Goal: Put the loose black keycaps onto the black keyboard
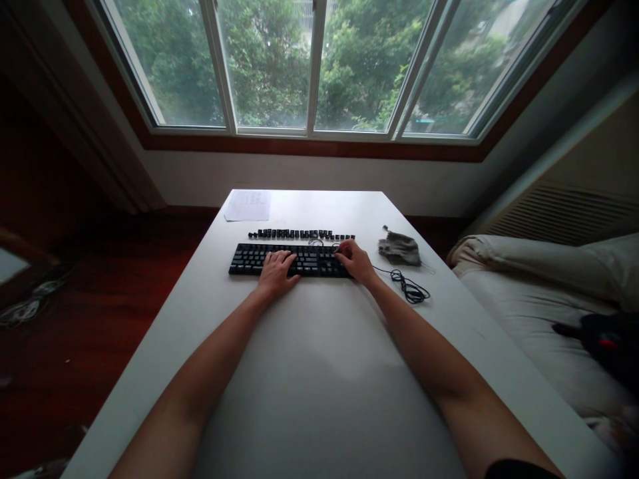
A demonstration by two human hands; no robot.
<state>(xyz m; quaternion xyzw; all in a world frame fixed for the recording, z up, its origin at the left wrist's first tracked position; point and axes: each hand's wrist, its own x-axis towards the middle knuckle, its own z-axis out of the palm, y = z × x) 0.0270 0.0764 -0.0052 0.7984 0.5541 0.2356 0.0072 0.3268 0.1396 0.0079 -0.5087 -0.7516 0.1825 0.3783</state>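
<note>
The left hand (276,273) lies with fingers spread flat on the middle of the black keyboard (289,260). The right hand (355,261) curls its fingers down at the keyboard's right end; whether they pinch anything cannot be told. A row of loose keycaps (299,234) lies just beyond the keyboard, a coiled cable (409,288) and a grey pouch (399,249) lie to its right, and a paper sheet (247,205) lies farther beyond, all on the white table (319,372).

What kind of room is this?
Probably a bedroom at home: a white table holds a black keyboard under a wide window with trees outside, and a bed with pale bedding lies to the right.
</note>
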